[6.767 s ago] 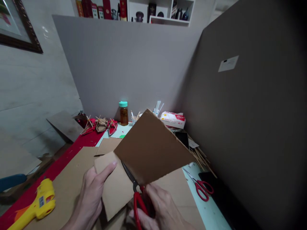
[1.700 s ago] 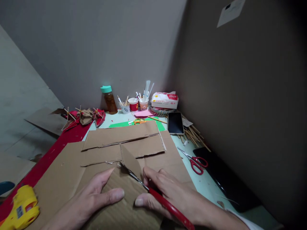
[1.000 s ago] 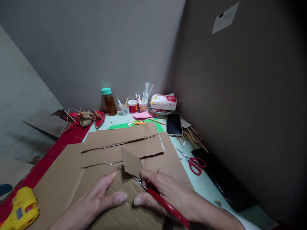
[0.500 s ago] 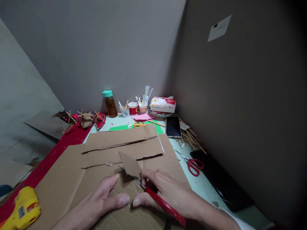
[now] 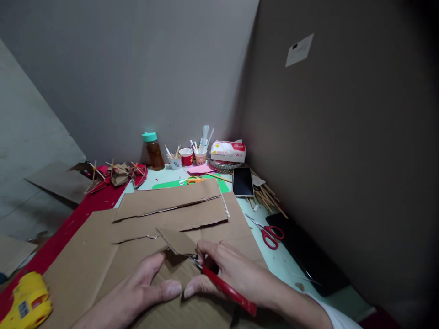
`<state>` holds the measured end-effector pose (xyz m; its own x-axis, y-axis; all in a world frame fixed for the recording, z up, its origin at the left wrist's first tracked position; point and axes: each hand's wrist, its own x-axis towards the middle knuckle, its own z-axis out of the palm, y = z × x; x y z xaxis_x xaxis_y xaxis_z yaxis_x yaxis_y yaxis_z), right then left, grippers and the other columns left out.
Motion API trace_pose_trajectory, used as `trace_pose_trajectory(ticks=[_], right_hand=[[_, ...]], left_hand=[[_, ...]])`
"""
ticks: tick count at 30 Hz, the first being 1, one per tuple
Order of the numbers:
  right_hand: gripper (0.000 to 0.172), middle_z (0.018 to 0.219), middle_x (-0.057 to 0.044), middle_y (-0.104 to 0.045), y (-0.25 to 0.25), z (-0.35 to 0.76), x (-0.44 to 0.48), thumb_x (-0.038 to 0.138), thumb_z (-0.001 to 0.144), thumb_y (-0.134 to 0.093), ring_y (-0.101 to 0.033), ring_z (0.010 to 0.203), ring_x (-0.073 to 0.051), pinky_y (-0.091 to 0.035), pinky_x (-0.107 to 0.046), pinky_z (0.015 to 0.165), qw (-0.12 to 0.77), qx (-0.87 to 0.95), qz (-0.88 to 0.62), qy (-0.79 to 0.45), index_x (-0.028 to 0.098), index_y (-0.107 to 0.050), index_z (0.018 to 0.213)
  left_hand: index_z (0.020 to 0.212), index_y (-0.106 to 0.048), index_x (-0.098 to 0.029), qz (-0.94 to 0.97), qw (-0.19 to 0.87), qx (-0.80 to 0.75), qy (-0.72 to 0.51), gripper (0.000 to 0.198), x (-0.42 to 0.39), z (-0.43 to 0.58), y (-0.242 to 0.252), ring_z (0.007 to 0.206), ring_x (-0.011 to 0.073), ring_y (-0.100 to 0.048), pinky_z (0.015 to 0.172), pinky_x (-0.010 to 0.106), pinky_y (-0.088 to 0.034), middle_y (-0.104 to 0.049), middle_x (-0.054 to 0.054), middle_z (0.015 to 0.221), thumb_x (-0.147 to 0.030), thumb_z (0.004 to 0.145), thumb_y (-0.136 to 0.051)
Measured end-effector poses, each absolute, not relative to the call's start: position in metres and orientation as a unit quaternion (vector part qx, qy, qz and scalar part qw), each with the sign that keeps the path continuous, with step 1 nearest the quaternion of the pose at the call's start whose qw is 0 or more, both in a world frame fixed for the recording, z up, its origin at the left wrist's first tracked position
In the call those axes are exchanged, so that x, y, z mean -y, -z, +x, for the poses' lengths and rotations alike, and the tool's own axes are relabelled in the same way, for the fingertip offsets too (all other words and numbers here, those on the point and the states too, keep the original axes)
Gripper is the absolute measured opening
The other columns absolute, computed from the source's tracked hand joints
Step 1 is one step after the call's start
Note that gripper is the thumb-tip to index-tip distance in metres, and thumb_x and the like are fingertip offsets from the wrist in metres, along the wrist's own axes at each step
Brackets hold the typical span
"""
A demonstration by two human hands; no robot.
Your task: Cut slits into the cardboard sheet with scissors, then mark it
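My left hand (image 5: 137, 292) lies flat on a brown cardboard sheet (image 5: 78, 260), thumb and fingers stretched out, pressing it down. My right hand (image 5: 233, 274) grips red-handled scissors (image 5: 226, 289) whose blades sit in the cardboard just past my thumbs. A small cut cardboard flap (image 5: 176, 240) stands lifted over the blade tips. Two more cardboard strips (image 5: 171, 205) lie on the sheet farther back.
A yellow glue gun (image 5: 25, 304) lies at the lower left. A second pair of red scissors (image 5: 269, 233) rests to the right, near a black phone (image 5: 243, 181) and wooden sticks (image 5: 267, 197). A bottle (image 5: 152, 151), cups with pens and a tissue pack (image 5: 228, 151) line the back wall.
The scissors have worked along the cardboard and the small flap has leaned over to the left. Earlier a large piece was held up in the air; it now lies flat.
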<state>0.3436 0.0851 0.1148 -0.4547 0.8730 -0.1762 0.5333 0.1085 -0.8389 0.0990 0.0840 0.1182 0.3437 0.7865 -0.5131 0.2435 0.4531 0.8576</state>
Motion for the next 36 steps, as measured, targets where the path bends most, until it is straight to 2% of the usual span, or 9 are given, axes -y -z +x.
trace_pose_trajectory(ticks=[4, 10, 13, 17, 21, 25, 30, 33, 36], right_hand=[[0.062, 0.076, 0.003, -0.056, -0.116, 0.341, -0.087, 0.071, 0.065, -0.090, -0.051, 0.072, -0.019, -0.035, -0.028, 0.060, 0.190, 0.710, -0.506, -0.452, 0.024, -0.056, 0.088], [0.050, 0.078, 0.001, -0.059, -0.113, 0.337, -0.085, 0.069, 0.084, -0.076, -0.052, 0.075, -0.020, -0.035, -0.029, 0.063, 0.221, 0.716, -0.489, -0.446, 0.024, -0.056, 0.084], [0.051, 0.071, 0.002, -0.058, -0.112, 0.338, -0.087, 0.070, 0.082, -0.078, -0.053, 0.071, -0.019, -0.035, -0.028, 0.060, 0.236, 0.718, -0.484, -0.440, 0.024, -0.056, 0.081], [0.056, 0.065, 0.005, -0.057, -0.117, 0.349, -0.096, 0.075, 0.082, -0.075, -0.052, 0.062, -0.016, -0.037, -0.026, 0.056, 0.267, 0.720, -0.490, -0.413, 0.024, -0.052, 0.080], [0.046, 0.064, 0.006, -0.057, -0.118, 0.364, -0.110, 0.065, 0.092, -0.072, -0.053, 0.059, -0.014, -0.041, -0.027, 0.057, 0.314, 0.718, -0.534, -0.317, 0.023, -0.053, 0.086], [0.030, 0.087, 0.000, -0.068, -0.106, 0.377, -0.124, 0.046, 0.102, -0.069, -0.065, 0.073, -0.016, -0.056, -0.033, 0.071, 0.318, 0.712, -0.590, -0.211, 0.018, -0.066, 0.109], [0.029, 0.117, -0.007, -0.072, -0.097, 0.384, -0.132, 0.037, 0.104, -0.069, -0.073, 0.095, -0.021, -0.063, -0.041, 0.084, 0.312, 0.700, -0.623, -0.153, 0.017, -0.067, 0.125], [0.032, 0.121, -0.008, -0.071, -0.099, 0.383, -0.134, 0.038, 0.104, -0.069, -0.073, 0.099, -0.022, -0.063, -0.043, 0.087, 0.330, 0.700, -0.617, -0.141, 0.018, -0.066, 0.129], [0.034, 0.123, -0.008, -0.070, -0.096, 0.377, -0.136, 0.038, 0.104, -0.069, -0.072, 0.101, -0.023, -0.063, -0.043, 0.087, 0.346, 0.710, -0.596, -0.143, 0.018, -0.065, 0.131]], left_hand=[[0.138, -0.063, -0.027, 0.476, 0.659, -0.549, -0.197, 0.085, -0.080, 0.101, -0.120, 0.141, 0.0420, -0.052, 0.119, 0.053, -0.044, -0.062, 0.010, 0.149, -0.062, 0.065, -0.089], [0.139, -0.063, -0.033, 0.439, 0.700, -0.520, -0.217, 0.085, -0.076, 0.109, -0.119, 0.145, 0.0395, -0.049, 0.119, 0.048, -0.044, -0.059, 0.002, 0.154, -0.054, 0.062, -0.094], [0.141, -0.061, -0.035, 0.424, 0.738, -0.478, -0.214, 0.084, -0.078, 0.109, -0.115, 0.144, 0.0373, -0.052, 0.119, 0.049, -0.045, -0.056, 0.001, 0.157, -0.049, 0.065, -0.094], [0.137, -0.065, -0.028, 0.400, 0.806, -0.392, -0.193, 0.077, -0.089, 0.099, -0.111, 0.121, 0.0341, -0.070, 0.106, 0.044, -0.055, -0.073, 0.009, 0.132, -0.040, 0.067, -0.095], [0.104, -0.078, -0.018, 0.402, 0.802, -0.382, -0.223, 0.056, -0.100, 0.081, -0.116, 0.087, 0.0315, -0.077, 0.081, 0.038, -0.062, -0.078, 0.011, 0.093, -0.036, 0.057, -0.100], [0.080, -0.075, -0.019, 0.397, 0.784, -0.381, -0.287, 0.045, -0.105, 0.065, -0.123, 0.062, 0.0210, -0.068, 0.065, 0.030, -0.061, -0.070, 0.004, 0.067, -0.040, 0.052, -0.104], [0.075, -0.071, -0.015, 0.369, 0.751, -0.362, -0.410, 0.049, -0.117, 0.057, -0.112, 0.039, 0.0044, -0.038, 0.041, 0.012, -0.040, -0.051, -0.004, 0.048, -0.049, 0.060, -0.103], [0.088, -0.070, -0.017, 0.323, 0.721, -0.391, -0.473, 0.037, -0.126, 0.066, -0.104, 0.043, 0.0092, -0.052, 0.047, 0.016, -0.051, -0.058, -0.006, 0.054, -0.039, 0.073, -0.096], [0.103, -0.069, -0.017, 0.275, 0.710, -0.444, -0.472, 0.053, -0.127, 0.082, -0.108, 0.076, 0.0194, -0.075, 0.068, 0.025, -0.065, -0.077, 0.001, 0.086, -0.015, 0.059, -0.099]])
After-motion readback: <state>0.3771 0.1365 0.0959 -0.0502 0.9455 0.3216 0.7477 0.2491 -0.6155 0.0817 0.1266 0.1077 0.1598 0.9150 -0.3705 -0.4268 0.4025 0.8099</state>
